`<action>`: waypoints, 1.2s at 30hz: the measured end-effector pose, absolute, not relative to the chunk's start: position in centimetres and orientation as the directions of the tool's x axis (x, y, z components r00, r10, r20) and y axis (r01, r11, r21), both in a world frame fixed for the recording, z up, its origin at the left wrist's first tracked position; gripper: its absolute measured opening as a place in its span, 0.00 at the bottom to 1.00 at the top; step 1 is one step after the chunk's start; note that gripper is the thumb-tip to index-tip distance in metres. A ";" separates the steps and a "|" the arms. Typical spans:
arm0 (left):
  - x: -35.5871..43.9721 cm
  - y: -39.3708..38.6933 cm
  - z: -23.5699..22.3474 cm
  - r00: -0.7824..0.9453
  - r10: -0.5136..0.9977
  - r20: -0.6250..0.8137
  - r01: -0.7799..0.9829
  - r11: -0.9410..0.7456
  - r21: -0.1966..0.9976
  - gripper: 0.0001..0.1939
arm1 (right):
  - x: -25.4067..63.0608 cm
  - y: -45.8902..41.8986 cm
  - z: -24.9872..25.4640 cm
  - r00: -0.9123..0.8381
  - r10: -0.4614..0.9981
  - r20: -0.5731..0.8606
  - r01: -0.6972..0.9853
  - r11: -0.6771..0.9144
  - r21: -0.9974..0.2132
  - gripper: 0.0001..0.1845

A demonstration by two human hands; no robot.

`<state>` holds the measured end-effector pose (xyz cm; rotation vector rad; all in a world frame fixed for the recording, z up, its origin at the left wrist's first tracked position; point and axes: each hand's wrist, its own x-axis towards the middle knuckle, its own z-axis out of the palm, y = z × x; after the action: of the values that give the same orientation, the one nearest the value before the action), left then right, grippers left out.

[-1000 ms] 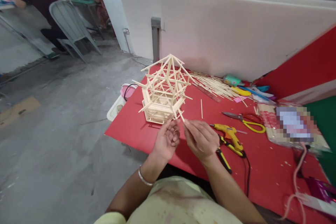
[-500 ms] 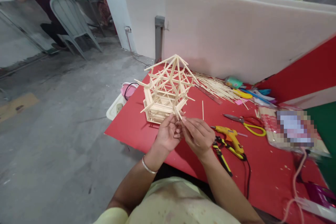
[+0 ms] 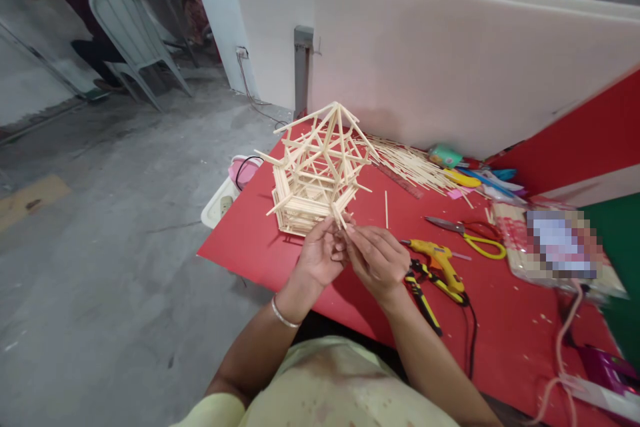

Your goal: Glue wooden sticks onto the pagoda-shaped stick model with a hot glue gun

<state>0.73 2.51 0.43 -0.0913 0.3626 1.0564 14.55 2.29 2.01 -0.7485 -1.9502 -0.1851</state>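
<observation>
A pale wooden-stick model (image 3: 305,203) with a peaked, open roof frame stands on the red tabletop (image 3: 250,243). At its near corner a short stick (image 3: 340,218) juts toward me. My left hand (image 3: 323,255) pinches around this stick from the left, palm partly turned up. From the right, my right hand (image 3: 379,260) closes thumb and fingers on the same stick's near end. The fingertips almost meet, and they partly hide the stick's tip. A single loose stick (image 3: 386,209) lies right of the model.
Right of my hands lie a yellow glue gun (image 3: 440,263), pliers (image 3: 423,297) and yellow-and-red-handled scissors (image 3: 465,233). Behind them is a pile of loose sticks (image 3: 410,163). A phone (image 3: 563,243) rests on a plastic pack. White boards (image 3: 450,67) stand behind the table.
Both hands stay at the model's near corner with the same hold on the stick. The view has shifted very slightly; nothing else visibly differs.
</observation>
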 end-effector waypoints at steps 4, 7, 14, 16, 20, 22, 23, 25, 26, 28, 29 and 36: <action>0.8 2.6 0.4 0.421 0.832 -0.360 -0.864 0.489 0.118 0.15 | 14.5 2.3 1.9 -0.314 0.426 0.849 0.577 0.795 -0.186 0.25; 0.8 2.6 0.4 0.418 0.833 -0.362 -0.867 0.485 0.116 0.14 | 14.5 2.4 1.8 -0.317 0.428 0.847 0.579 0.794 -0.184 0.25; 0.8 2.6 0.1 0.427 0.837 -0.343 -0.868 0.485 0.105 0.14 | 14.6 2.5 1.7 -0.325 0.422 0.847 0.570 0.802 -0.181 0.26; 0.8 2.6 0.0 0.417 0.844 -0.337 -0.871 0.478 0.118 0.13 | 14.6 2.5 1.7 -0.332 0.430 0.840 0.572 0.799 -0.183 0.25; 0.8 2.6 0.1 0.415 0.846 -0.335 -0.869 0.477 0.127 0.13 | 14.7 2.4 1.6 -0.328 0.430 0.841 0.566 0.802 -0.189 0.25; 0.8 2.7 0.1 0.418 0.839 -0.347 -0.867 0.483 0.122 0.14 | 14.8 2.4 1.5 -0.332 0.432 0.839 0.566 0.802 -0.189 0.25; 0.8 2.7 0.1 0.418 0.838 -0.351 -0.867 0.483 0.120 0.14 | 14.8 2.4 1.5 -0.336 0.433 0.836 0.567 0.802 -0.187 0.25; 0.8 2.7 0.0 0.417 0.840 -0.347 -0.868 0.481 0.123 0.15 | 14.8 2.4 1.6 -0.344 0.437 0.831 0.569 0.801 -0.186 0.25; 0.8 2.7 -0.1 0.415 0.844 -0.339 -0.869 0.479 0.128 0.15 | 14.7 2.4 1.6 -0.343 0.436 0.832 0.569 0.801 -0.186 0.24; 0.9 2.7 -0.3 0.407 0.855 -0.321 -0.873 0.468 0.138 0.15 | 14.7 2.4 1.6 -0.338 0.432 0.836 0.564 0.804 -0.188 0.24; 0.9 2.8 -0.4 0.403 0.860 -0.312 -0.876 0.461 0.140 0.14 | 14.6 2.4 1.7 -0.336 0.430 0.838 0.561 0.806 -0.189 0.24; 1.0 3.0 -0.7 0.412 0.856 -0.310 -0.878 0.465 0.115 0.11 | 14.5 2.5 1.9 -0.337 0.435 0.835 0.565 0.803 -0.190 0.24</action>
<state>1.03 2.97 -0.72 -0.0692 0.3482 1.0917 14.49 2.50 1.92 -0.7463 -1.9821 -0.1619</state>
